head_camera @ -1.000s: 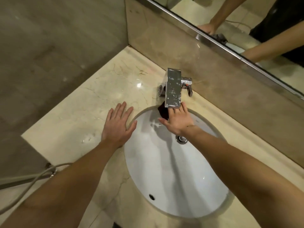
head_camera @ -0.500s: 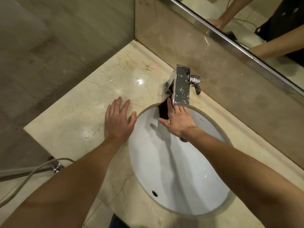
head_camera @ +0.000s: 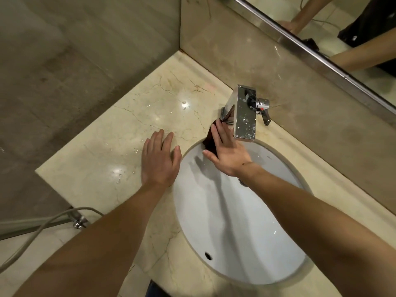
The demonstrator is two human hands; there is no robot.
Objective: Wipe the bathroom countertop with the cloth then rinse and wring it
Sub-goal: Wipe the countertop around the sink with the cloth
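Observation:
A dark cloth (head_camera: 209,140) lies on the beige marble countertop (head_camera: 120,133) at the sink's far left rim, just left of the chrome faucet (head_camera: 245,113). My right hand (head_camera: 228,153) presses flat on the cloth, fingers stretched toward the faucet base, so most of the cloth is hidden under the palm. My left hand (head_camera: 159,158) rests flat on the countertop beside the sink rim, fingers apart, holding nothing.
The white oval sink (head_camera: 227,243) with its drain (head_camera: 242,181) lies below my right arm. Water drops dot the counter at the left. A mirror (head_camera: 334,22) runs along the back wall. A grey hose (head_camera: 42,226) hangs past the counter's left edge.
My right hand has pushed the cloth from under the faucet spout to the counter left of the faucet base. My left hand stays flat in place.

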